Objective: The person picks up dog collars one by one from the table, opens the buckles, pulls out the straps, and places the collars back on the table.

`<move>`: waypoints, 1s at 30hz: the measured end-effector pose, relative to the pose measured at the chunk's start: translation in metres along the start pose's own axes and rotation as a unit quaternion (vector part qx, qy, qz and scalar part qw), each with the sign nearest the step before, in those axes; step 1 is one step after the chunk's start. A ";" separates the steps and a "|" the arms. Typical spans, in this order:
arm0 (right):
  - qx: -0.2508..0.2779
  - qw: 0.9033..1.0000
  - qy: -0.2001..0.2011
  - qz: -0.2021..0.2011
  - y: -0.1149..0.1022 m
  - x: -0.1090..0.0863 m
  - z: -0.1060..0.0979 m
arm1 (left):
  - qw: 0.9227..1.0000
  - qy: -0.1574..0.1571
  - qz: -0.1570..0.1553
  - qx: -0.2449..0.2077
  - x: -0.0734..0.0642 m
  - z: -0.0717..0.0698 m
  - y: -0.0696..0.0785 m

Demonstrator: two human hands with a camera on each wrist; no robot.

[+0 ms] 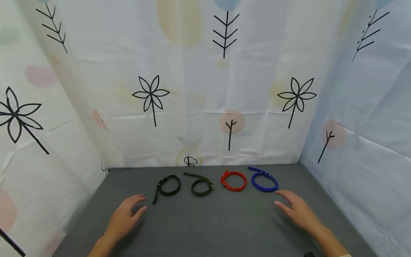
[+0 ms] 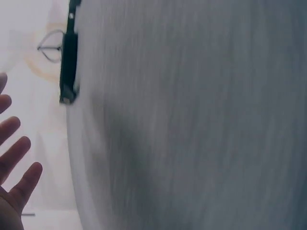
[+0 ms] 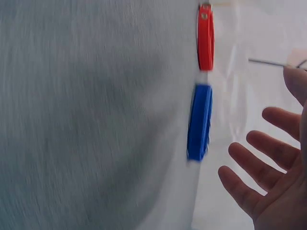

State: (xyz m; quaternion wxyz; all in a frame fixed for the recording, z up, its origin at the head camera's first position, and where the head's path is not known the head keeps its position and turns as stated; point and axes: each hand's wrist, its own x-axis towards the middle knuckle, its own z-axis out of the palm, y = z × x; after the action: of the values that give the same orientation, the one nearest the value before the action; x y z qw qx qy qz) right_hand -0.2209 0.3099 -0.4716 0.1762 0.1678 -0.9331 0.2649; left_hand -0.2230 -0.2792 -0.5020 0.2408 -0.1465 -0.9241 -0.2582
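A black buckled collar (image 1: 170,185) lies coiled in a ring at the left of the row, its loose end pointing toward the front. Beside it are a dark green collar (image 1: 201,187), a red collar (image 1: 234,181) and a blue collar (image 1: 264,182), each looped with a metal buckle. My left hand (image 1: 124,217) hovers to the left of the black collar, fingers spread and relaxed, holding nothing. On the other side, my right hand (image 1: 298,210) has its fingertips close to the blue collar's front edge in the head view. The right wrist view shows its fingers apart around nothing.
The collars lie on a grey tabletop (image 1: 205,228) toward its back edge. White patterned cloth (image 1: 192,71) hangs behind the table and along both sides. A small dark object (image 1: 309,254) shows at the bottom edge near the right forearm.
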 end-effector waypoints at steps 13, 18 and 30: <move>0.080 0.996 0.025 0.014 -0.028 0.011 0.049 | 0.962 0.000 -0.161 -0.221 0.004 0.036 0.042; 0.116 0.991 0.026 0.053 -0.039 0.014 0.066 | 0.940 0.008 -0.190 -0.282 0.011 0.049 0.063; 0.196 0.975 0.025 0.105 -0.077 0.033 0.102 | 0.924 0.054 -0.198 -0.322 0.028 0.087 0.098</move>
State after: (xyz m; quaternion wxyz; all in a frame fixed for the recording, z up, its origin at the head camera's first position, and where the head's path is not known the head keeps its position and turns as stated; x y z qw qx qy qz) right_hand -0.2433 0.1844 -0.5054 0.1344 0.0935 -0.8705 0.4641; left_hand -0.2396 -0.1470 -0.5129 0.1742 -0.0156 -0.7867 -0.5920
